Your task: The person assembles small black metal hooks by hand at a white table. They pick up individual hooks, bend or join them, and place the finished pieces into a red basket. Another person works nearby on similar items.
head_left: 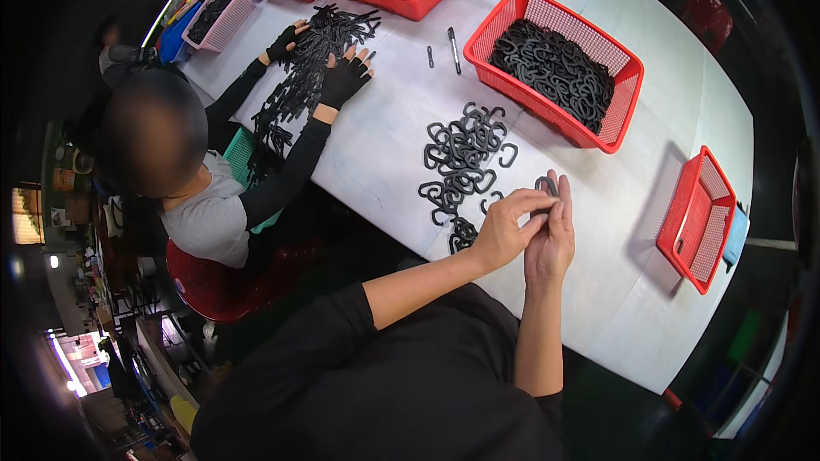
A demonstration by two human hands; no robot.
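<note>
My left hand and my right hand meet above the near part of the white table. Between their fingers is a black C-shaped piece, its upper curve showing and its lower part hidden by the fingers. The left fingertips pinch at it while the right hand supports it from beside. Just left of my hands lies a loose pile of similar black curved pieces, a few of them close to my left wrist. Beyond my hands stands a red plastic basket heaped with more of these pieces.
On the right is a smaller red basket with a small dark piece inside. A pen lies beyond the pile. At left, a seated person in black fingerless gloves handles thin black strips. More filled baskets line the far edge.
</note>
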